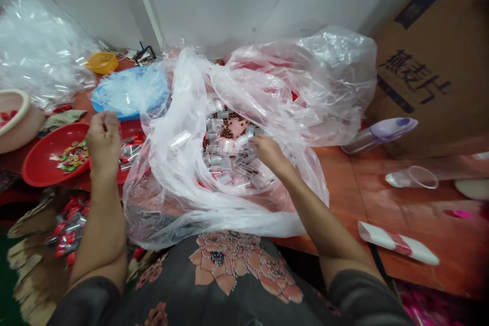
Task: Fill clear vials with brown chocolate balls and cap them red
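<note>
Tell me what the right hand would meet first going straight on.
The right hand would most likely meet the small clear plastic cups heaped in the open plastic bag, though depth is hard to judge here.

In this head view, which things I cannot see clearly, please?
Head view:
Left hand: curled fingers hide anything held.
Brown beads in the plastic bag: too small to identify.
Cardboard box: cut off by the right edge.
Wrappers in the red bowl: too small to read.
</note>
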The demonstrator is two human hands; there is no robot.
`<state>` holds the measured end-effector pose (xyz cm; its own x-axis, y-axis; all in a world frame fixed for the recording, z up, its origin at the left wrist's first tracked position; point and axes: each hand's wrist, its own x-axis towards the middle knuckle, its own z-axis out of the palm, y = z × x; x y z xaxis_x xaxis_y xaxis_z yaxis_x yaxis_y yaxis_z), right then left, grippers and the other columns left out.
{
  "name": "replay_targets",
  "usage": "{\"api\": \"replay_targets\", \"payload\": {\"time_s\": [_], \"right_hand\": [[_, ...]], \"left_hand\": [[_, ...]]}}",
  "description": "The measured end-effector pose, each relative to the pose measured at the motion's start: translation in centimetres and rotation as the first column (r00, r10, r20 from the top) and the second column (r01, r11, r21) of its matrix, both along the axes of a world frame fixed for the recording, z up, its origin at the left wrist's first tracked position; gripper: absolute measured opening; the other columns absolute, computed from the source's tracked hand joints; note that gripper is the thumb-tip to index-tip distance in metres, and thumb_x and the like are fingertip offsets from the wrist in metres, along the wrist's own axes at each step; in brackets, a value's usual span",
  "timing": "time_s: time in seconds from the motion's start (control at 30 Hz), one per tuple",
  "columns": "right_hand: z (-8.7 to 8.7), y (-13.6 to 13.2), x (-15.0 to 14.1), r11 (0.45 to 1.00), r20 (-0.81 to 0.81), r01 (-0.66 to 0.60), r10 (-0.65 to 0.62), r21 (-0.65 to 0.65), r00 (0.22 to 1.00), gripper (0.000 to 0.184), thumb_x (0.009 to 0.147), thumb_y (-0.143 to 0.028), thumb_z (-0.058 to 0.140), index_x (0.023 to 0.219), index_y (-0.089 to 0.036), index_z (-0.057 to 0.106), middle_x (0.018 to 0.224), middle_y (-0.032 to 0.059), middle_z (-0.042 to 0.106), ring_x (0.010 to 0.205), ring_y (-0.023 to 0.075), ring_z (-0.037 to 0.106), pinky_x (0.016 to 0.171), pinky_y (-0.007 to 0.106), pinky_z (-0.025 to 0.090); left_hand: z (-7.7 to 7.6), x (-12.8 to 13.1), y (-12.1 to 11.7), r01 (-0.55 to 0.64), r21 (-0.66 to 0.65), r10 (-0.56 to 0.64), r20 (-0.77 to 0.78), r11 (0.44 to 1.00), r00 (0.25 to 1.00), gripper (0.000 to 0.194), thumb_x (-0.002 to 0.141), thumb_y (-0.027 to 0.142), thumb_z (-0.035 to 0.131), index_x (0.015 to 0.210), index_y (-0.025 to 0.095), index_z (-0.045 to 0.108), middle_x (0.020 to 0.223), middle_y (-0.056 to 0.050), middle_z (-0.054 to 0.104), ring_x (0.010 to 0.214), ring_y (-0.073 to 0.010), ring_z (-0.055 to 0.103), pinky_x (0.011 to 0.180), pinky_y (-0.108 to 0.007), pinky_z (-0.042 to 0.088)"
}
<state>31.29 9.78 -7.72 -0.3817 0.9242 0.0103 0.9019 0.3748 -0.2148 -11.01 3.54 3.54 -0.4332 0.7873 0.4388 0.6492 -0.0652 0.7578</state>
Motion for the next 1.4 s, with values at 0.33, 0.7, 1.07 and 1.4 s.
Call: {"api": "replay_targets", "payload": {"time_s": [0.33,0.7,1.07,1.4], "right_hand": [[-2.0,4.6,-0.3,0.984,0.031,-0.166,0.168,-0.061,0.985,0.039,0.089,-0.01,0.048,0.124,-0.009,0.066,0.117,0.0194,0.066,0.108,0.0281,0.058,0.098,0.039,0.043],[-2.0,-2.1,2.6,0.981,-0.641,-0.153,0.042,-0.119,0.767,0.033,0.091,-0.033,0.057,0.12,-0.021,0.064,0.106,0.0078,0.071,0.091,0.021,0.066,0.078,0.033,0.052],[-0.1,2.7,3.0,0.902,-0.794,-0.069,-0.337,-0.427,0.505,0.042,0.069,-0.049,0.075,0.095,-0.019,0.062,0.08,-0.0008,0.061,0.07,0.0136,0.057,0.065,0.028,0.05],[-2.1,11.5,7.6,0.847,-0.825,0.44,-0.461,-0.299,0.327,0.047,0.066,-0.048,0.063,0.102,-0.018,0.056,0.097,0.0048,0.065,0.072,0.0149,0.061,0.049,0.022,0.046]], "left_hand": [[-6.4,18.5,3.2,0.618,-0.304,-0.686,-0.239,0.725,0.687,0.025,0.095,0.025,0.057,0.117,0.017,0.066,0.12,-0.009,0.068,0.11,-0.0208,0.065,0.098,-0.036,0.051],[-12.0,23.7,5.6,0.786,-0.462,-0.879,0.029,0.411,0.476,0.05,0.088,0.016,0.06,0.138,0.019,0.057,0.134,-0.011,0.065,0.124,-0.0258,0.061,0.106,-0.038,0.046],[-10.5,23.1,11.2,0.527,-0.752,-0.851,-0.084,0.396,0.519,0.078,0.085,0.064,0.059,0.148,0.02,0.047,0.155,-0.018,0.044,0.144,-0.0388,0.038,0.116,-0.05,0.032],[-14.5,29.4,9.5,0.612,-0.736,-0.919,-0.038,0.291,0.391,0.076,0.095,0.068,0.033,0.153,0.019,0.038,0.161,-0.014,0.034,0.15,-0.0329,0.028,0.121,-0.051,0.023]]}}
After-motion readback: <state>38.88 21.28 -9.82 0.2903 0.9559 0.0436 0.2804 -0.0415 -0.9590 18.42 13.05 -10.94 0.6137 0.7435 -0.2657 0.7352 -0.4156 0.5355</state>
